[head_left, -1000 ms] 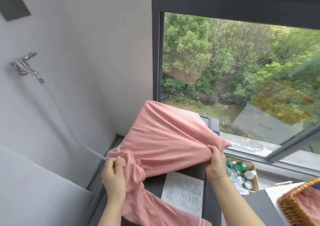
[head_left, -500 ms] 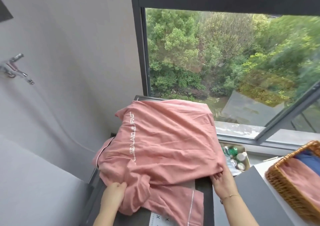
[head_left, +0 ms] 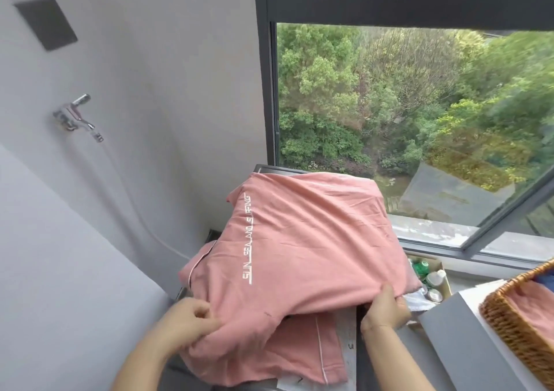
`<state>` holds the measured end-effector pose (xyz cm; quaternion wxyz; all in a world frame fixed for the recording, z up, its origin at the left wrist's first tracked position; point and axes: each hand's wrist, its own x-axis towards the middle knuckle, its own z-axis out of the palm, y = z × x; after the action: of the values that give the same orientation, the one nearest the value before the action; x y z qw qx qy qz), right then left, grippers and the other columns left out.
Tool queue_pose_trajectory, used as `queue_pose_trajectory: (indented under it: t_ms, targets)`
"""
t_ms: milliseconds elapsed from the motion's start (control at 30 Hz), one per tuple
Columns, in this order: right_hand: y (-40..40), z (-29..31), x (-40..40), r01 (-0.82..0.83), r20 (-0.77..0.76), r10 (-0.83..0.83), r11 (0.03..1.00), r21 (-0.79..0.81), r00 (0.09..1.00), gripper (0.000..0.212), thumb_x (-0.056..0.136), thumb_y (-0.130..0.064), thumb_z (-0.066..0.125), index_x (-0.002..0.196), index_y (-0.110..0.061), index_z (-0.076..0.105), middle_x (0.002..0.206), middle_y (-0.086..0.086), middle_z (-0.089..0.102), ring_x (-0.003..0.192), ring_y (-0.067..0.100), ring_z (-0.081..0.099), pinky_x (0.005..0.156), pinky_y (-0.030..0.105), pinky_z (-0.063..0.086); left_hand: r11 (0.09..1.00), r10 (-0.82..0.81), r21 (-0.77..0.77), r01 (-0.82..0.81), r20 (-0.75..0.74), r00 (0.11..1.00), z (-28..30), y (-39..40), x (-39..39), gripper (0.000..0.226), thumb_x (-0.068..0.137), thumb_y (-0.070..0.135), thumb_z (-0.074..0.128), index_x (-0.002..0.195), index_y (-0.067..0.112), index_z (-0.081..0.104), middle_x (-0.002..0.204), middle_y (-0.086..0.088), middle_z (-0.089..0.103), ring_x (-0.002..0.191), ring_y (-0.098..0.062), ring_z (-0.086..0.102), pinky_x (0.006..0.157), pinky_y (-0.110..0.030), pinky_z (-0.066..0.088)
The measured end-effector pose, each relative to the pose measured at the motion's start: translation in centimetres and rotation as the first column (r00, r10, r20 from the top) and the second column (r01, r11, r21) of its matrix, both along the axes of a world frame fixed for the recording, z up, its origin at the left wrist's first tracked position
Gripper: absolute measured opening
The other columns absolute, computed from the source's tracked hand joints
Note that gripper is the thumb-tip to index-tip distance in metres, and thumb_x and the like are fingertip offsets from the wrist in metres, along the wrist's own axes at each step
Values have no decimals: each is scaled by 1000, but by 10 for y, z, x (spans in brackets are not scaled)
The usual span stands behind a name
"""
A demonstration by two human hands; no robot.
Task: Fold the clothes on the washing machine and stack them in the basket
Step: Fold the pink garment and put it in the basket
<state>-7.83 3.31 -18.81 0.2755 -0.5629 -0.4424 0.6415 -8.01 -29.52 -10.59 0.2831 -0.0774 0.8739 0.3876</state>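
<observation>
On washing machine [head_left: 361,348], hands [head_left: 192,320] gripping pink shirt [head_left: 299,240]

You face a grey wall [head_left: 156,90] bearing a metal tap [head_left: 78,117]; daylight enters a dark-framed window [head_left: 263,90] overlooking trees [head_left: 374,99].

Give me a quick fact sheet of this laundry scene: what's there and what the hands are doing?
garment: pink shirt with white lettering, spread on the washing machine
left hand: grips the shirt's near left edge
right hand: grips the near right edge
basket: wicker basket at right, pink cloth inside
wall: metal tap
</observation>
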Motion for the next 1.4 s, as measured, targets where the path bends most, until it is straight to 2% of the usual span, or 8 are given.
queue_pose_trajectory:
  t_ms: [100,233,400,567,667,1067,1200,1400]
  targets:
    - [-7,-21,17,-168,190,172,985,-37,967,25,82,-24,57,70,-2,55,89,18,58,82,28,50,74,38,41,981,-163,-58,185,274,948,-33,6,23,17,78,33,70,71,24,58,73,11,59,59,-1,51,53,-14,41]
    - [-5,-25,24,-243,133,245,969,-33,960,21,87,-22,58,68,-13,55,92,16,61,77,29,55,72,47,54,983,72,-174,-66,30,997,-61,-7,29,19,85,32,63,70,22,57,72,9,66,63,-5,60,62,-20,45]
    - [-25,-20,41,-352,26,357,929,-113,934,24,95,-23,45,82,-4,53,73,17,58,40,20,60,32,21,40,897,412,-123,-424,-111,904,-81,-23,9,31,94,39,54,95,9,60,88,-5,64,89,-24,60,76,-32,45]
    - [-46,-15,61,-764,441,651,629,141,618,49,77,-60,65,70,-12,60,63,0,68,67,25,62,65,36,49,857,457,-180,-483,-167,874,-96,-19,-14,35,87,45,63,100,12,65,105,-10,66,106,-30,60,84,-33,43]
    - [-57,-17,66,-860,603,633,472,196,485,40,79,-56,67,72,-19,51,71,-3,64,74,24,61,60,32,41,851,497,-31,-524,-271,824,-100,-17,-19,13,87,19,67,78,11,61,88,-10,67,91,-34,63,79,-40,48]
    - [-57,-19,70,-817,625,561,527,235,542,18,82,-25,62,73,-16,50,68,-3,60,68,26,56,57,33,37,702,701,12,-712,-190,688,-84,-27,0,40,93,-1,43,132,-7,32,127,-36,47,115,-47,49,90,-43,37]
    - [-43,-18,66,-797,507,647,585,148,569,23,76,-24,67,63,-11,52,60,1,61,58,22,55,57,36,43,789,571,-26,-614,-338,748,-75,5,-14,82,85,13,65,151,12,16,149,-28,19,130,-46,34,105,-53,30]
    - [-21,-8,63,-629,3,638,761,-158,770,14,93,-7,49,81,-4,56,60,11,56,42,26,55,38,26,46,906,-323,-404,129,-460,827,-80,90,-24,67,95,43,48,153,30,15,161,-7,-1,148,-26,2,119,-44,9]
